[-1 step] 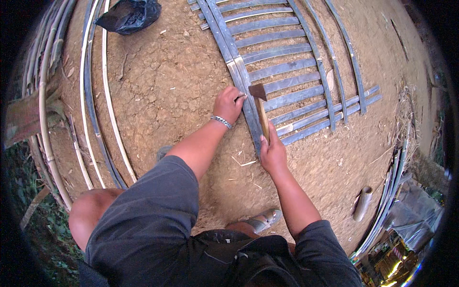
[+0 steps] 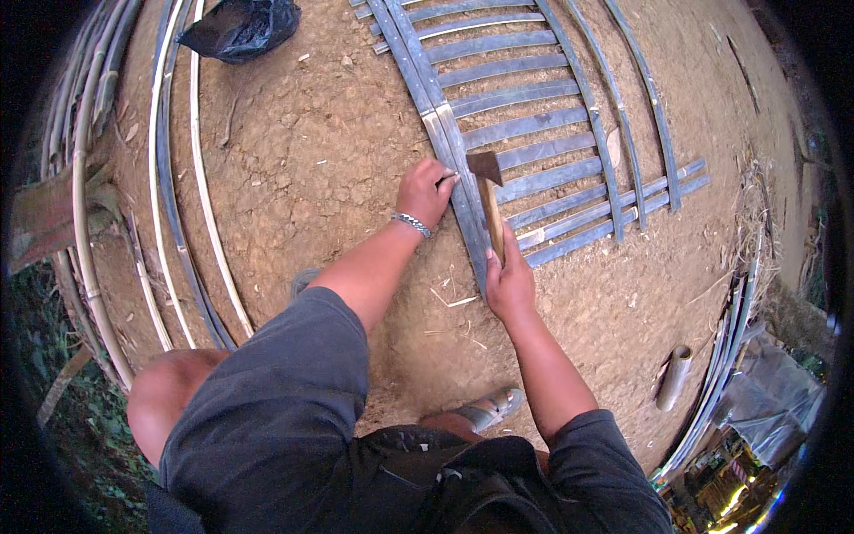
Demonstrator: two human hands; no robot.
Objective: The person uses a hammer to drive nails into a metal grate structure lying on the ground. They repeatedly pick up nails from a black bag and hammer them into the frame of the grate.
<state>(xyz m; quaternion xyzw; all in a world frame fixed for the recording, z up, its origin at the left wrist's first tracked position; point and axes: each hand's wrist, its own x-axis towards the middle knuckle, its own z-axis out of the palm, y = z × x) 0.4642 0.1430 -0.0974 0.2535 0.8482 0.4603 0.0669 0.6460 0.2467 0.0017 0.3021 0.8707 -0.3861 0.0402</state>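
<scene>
My right hand is wrapped round the wooden handle of a small hatchet. Its dark metal head is over the right edge of a long bamboo strip, close to my left fingertips. My left hand, with a chain bracelet at the wrist, is closed in a pinch at the strip's left edge. What the fingertips pinch is too small to name. Small pale dots run along the strip. It forms the left side of a flat bamboo lattice, whose many slats lie crosswise on the ground.
Long split bamboo lengths and poles lie on the left. A black plastic bag sits at the far left. On the right are a short bamboo tube and bundled strips. My sandalled foot stands near the front.
The hatchet head has shifted slightly up and to the right, away from my left fingertips. My left hand and the lattice stay in place.
</scene>
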